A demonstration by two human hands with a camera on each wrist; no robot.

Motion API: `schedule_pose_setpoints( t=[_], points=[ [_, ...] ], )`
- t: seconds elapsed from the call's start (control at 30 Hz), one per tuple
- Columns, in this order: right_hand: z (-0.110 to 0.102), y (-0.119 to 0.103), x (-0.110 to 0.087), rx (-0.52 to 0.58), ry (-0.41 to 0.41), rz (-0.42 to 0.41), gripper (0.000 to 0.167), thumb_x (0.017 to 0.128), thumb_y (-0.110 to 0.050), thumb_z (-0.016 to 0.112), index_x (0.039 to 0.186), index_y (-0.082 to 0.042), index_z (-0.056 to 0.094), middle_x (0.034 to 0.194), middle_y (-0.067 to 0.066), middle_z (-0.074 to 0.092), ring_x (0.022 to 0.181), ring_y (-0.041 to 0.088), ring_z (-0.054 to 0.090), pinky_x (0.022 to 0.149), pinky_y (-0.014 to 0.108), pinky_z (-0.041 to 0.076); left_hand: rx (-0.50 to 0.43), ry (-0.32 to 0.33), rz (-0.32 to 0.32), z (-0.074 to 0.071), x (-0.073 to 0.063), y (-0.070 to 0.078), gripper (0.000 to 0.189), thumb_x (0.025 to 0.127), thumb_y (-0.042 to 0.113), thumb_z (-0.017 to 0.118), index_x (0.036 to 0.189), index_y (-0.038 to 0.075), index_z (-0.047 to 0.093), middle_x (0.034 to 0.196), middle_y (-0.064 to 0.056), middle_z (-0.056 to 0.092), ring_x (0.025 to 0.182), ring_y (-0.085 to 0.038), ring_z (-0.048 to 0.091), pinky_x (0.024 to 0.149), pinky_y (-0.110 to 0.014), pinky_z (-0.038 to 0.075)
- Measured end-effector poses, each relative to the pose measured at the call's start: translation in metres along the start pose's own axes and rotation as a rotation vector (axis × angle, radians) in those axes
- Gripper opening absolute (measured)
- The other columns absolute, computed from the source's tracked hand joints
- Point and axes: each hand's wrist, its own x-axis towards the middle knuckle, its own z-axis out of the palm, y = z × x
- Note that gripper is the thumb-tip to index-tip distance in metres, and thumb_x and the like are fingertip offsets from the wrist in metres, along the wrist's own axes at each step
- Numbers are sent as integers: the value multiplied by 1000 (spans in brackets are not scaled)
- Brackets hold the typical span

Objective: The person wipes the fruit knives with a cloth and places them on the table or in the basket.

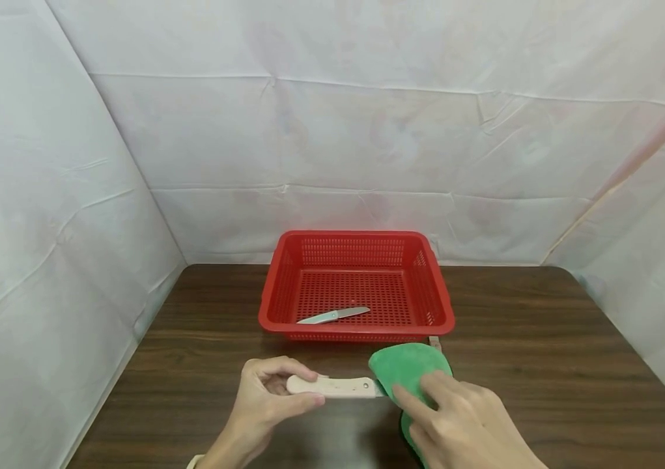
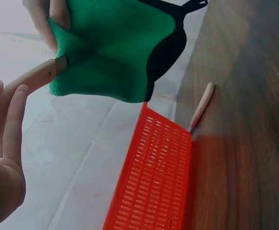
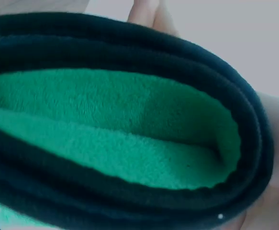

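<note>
My left hand (image 1: 262,400) grips a knife by its pale handle (image 1: 340,387), held level in front of the basket. Its blade runs rightward into a green cloth (image 1: 408,366) with dark edging, which hides nearly all of it. On the right, my right hand (image 1: 461,417) pinches the cloth around the blade. Folds of the dark-edged cloth (image 3: 177,115) fill the right wrist view and cover most of that hand. From the left wrist view, the knife handle (image 2: 31,79) shows between thumb and fingers, with a short strip of metal before the cloth.
Behind the hands stands a red perforated basket (image 1: 355,329), with a pale-handled folding-style knife (image 1: 332,315) lying inside. Another knife with a light wooden handle (image 2: 203,106) lies on the dark wood table (image 1: 203,345) beside the basket. White sheeting (image 1: 332,143) encloses the back and sides.
</note>
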Motion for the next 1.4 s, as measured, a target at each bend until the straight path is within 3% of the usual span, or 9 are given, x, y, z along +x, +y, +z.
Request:
schedule_pose_setpoints(
  t=[0.1,0.3,0.5,0.67,0.8,1.0,1.2,1.4],
  points=[
    [-1,3,-4,-6,-10,6,42,92,-18,25,83,-15,66,66,-6,34,57,5,27,43,8,18,-32,0,22,-2,-2,0,23,70,-16,72,89,-5,68,85,-13,71,70,-11,64,57,-23,55],
    [-10,6,-11,-19,-110,102,50,96,-30,21,87,-19,69,66,-9,37,58,3,30,40,9,26,-89,-12,48,-6,-6,0,28,72,-19,68,93,-1,69,88,-16,70,73,-17,68,62,-32,58],
    [-14,13,-18,-47,-52,111,45,94,-27,23,84,-19,67,67,-9,36,56,2,27,39,10,21,-156,-45,54,-12,-10,1,28,77,-21,60,98,-3,67,88,-19,70,73,-28,70,64,-44,57],
    [-18,15,-22,-65,-52,137,48,96,-30,23,83,-20,68,67,-9,37,55,0,26,38,10,22,-151,-48,54,-15,-10,-2,28,85,-21,50,100,-3,66,87,-25,69,74,-33,69,64,-52,54],
    [-19,16,-23,-78,-34,139,48,95,-28,24,83,-19,69,67,-9,35,55,-1,22,40,9,17,-123,-4,48,-14,-10,-3,24,87,-19,49,98,-7,65,85,-27,68,72,-35,69,61,-55,53],
    [-20,17,-21,-78,1,122,49,94,-25,23,80,-17,70,67,-11,29,58,-3,16,46,6,10,-74,112,-9,-11,-9,-4,13,89,-14,52,95,-25,55,82,-29,67,69,-39,68,60,-56,52],
    [-20,18,-21,-80,9,119,51,94,-25,23,79,-17,71,67,-11,30,57,-4,15,47,6,8,45,231,-69,-6,-8,-9,14,89,-6,58,92,-19,62,82,-25,68,64,-39,67,57,-51,54],
    [-18,20,-26,-85,-24,158,52,95,-29,23,82,-19,73,68,-12,34,55,-4,18,44,7,12,65,275,-144,-4,-7,-9,17,91,1,60,96,-14,64,84,-26,68,67,-41,67,60,-52,54]
  ],
)
